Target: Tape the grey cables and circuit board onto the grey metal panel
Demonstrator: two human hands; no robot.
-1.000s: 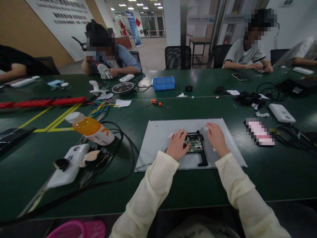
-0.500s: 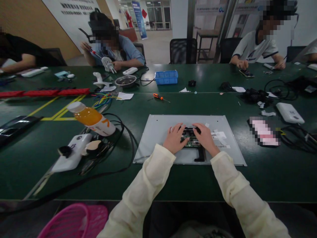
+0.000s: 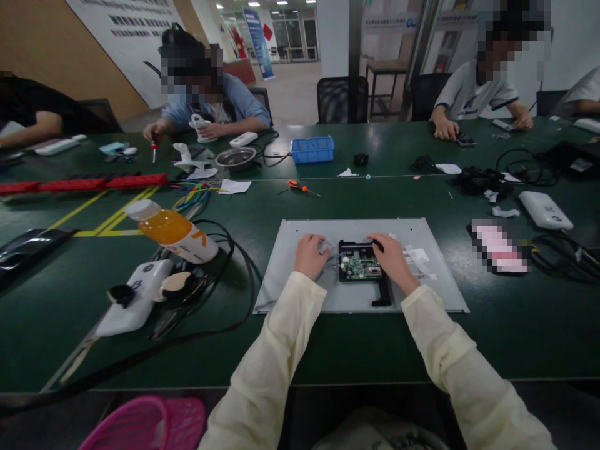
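A flat grey panel (image 3: 290,275) lies on the green table. On its middle sits a black frame (image 3: 383,292) with a green circuit board (image 3: 359,267) in it. My left hand (image 3: 310,255) is on the panel left of the board, its fingers curled around something thin and pale, too small to name. My right hand (image 3: 392,257) touches the upper right corner of the black frame, fingers bent over its edge. White tape pieces (image 3: 419,257) are stuck on the panel to the right.
An orange drink bottle (image 3: 173,231), a white device (image 3: 135,297) and black cables stand left. An orange screwdriver (image 3: 304,188) and blue basket (image 3: 312,150) lie beyond the panel. A phone (image 3: 500,245) and white box (image 3: 545,210) are right. Other people sit opposite.
My left hand has moved left, off the circuit board, uncovering it. My right hand stays at the frame's upper right. A person opposite has lowered a red screwdriver toward the table.
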